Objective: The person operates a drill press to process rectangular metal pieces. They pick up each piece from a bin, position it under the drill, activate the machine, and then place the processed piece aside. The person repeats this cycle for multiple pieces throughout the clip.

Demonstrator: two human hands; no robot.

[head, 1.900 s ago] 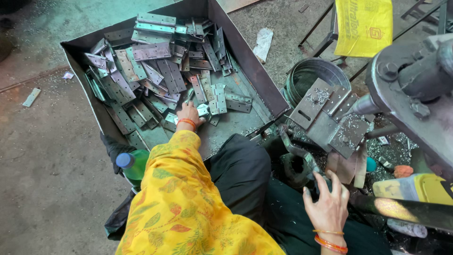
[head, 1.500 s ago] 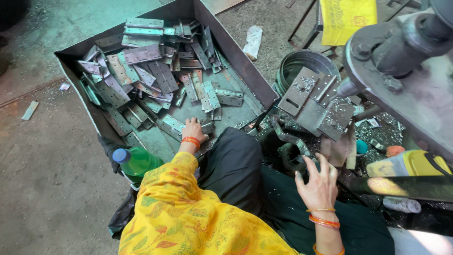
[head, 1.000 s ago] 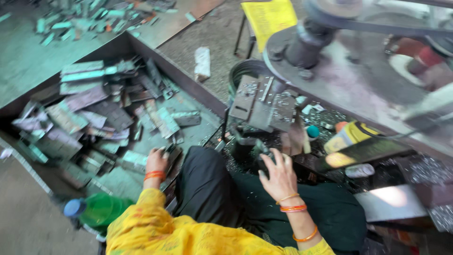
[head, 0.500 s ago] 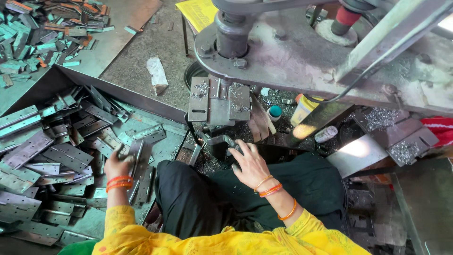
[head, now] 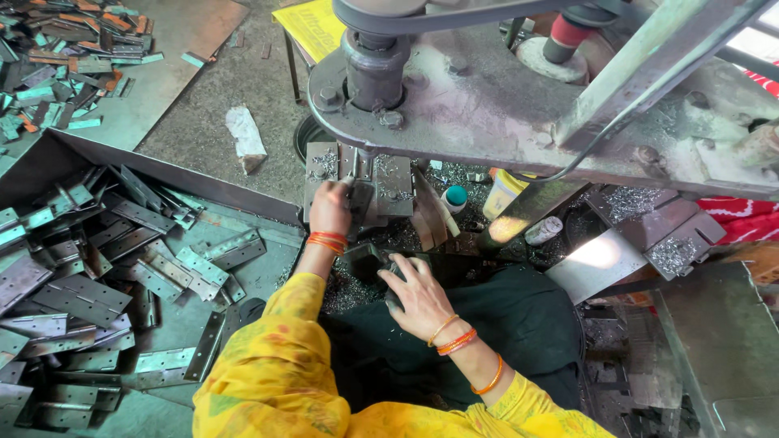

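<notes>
Two hands are at the press (head: pixel 503 105): your left hand (head: pixel 331 207) reaches up to the die block (head: pixel 381 182) under the ram, fingers closed on a metal strip (head: pixel 354 172) set there. Your right hand (head: pixel 422 296) rests lower, fingers curled over a dark metal piece (head: pixel 365 261) beside your lap. Well left of both, the tray (head: pixel 162 170) looks full of hinge plates (head: pixel 81 296), so most work seems left.
</notes>
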